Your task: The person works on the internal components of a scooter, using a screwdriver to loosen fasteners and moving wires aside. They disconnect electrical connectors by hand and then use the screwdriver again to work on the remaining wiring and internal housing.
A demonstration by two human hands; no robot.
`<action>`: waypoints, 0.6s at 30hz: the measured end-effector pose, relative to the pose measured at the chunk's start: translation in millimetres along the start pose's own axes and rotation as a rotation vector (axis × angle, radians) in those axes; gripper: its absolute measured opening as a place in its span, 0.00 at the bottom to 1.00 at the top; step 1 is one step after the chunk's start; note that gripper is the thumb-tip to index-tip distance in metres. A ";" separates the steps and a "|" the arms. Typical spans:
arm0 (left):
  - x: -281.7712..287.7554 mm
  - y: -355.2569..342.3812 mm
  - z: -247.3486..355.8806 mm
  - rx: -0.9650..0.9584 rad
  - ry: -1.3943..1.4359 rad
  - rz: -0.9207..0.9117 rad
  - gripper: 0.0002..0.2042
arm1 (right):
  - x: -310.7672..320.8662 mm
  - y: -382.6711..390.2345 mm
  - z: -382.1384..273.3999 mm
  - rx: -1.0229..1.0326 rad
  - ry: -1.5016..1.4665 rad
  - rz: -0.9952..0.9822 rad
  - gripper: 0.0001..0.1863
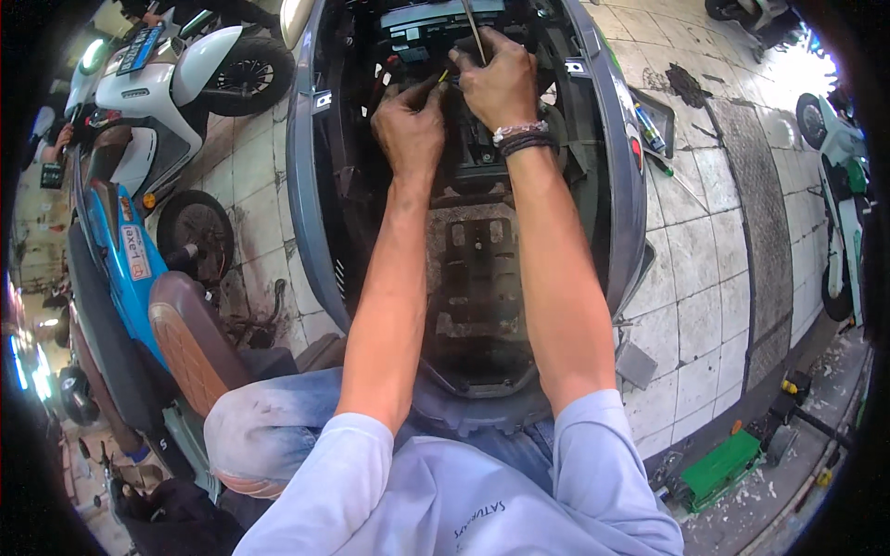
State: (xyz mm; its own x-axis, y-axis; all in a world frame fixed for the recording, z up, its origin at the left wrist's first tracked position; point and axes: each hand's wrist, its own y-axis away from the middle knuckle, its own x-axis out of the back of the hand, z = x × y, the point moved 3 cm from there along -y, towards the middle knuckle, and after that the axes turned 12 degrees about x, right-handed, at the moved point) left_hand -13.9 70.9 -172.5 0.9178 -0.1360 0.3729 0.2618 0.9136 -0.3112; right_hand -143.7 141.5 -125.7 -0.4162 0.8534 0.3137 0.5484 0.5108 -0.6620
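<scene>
I see my right hand (499, 85) high inside the open body of a grey scooter (306, 176), closed on a thin metal rod (473, 28) that rises from my fingers. To its left, my left hand (408, 125) has its fingers curled beside a small yellow piece (444, 76); what they hold, if anything, is too small to make out. Dark parts and wiring surround both hands. Beneath my forearms lies a dirty metal floor plate (477, 255) with slots.
Left stand a white scooter (153, 88), a blue one (139, 241) and a brown seat (185, 334); another person's hand (63, 137) shows far left. Right, on white tiles (686, 278), lie a tray with a spray can (649, 125), a green machine (723, 463) and a white scooter (839, 222).
</scene>
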 end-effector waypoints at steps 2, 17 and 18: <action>2.3 -4.1 -3.3 -0.042 0.067 0.011 0.12 | -2.6 -0.8 -2.3 0.015 -0.015 -0.003 0.13; -7.8 -18.6 12.8 0.150 0.118 -0.009 0.18 | -13.5 -2.6 -3.3 -0.113 0.056 -0.008 0.12; -7.4 -19.6 11.3 0.149 0.117 -0.009 0.18 | -14.7 -4.0 -1.9 -0.116 0.033 -0.013 0.13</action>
State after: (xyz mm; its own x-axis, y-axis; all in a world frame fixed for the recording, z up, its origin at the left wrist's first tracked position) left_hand -29.2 58.3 -159.3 0.9465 -0.1798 0.2678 0.2306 0.9577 -0.1719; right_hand -138.4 127.1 -126.4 -0.4011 0.8484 0.3455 0.6241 0.5291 -0.5750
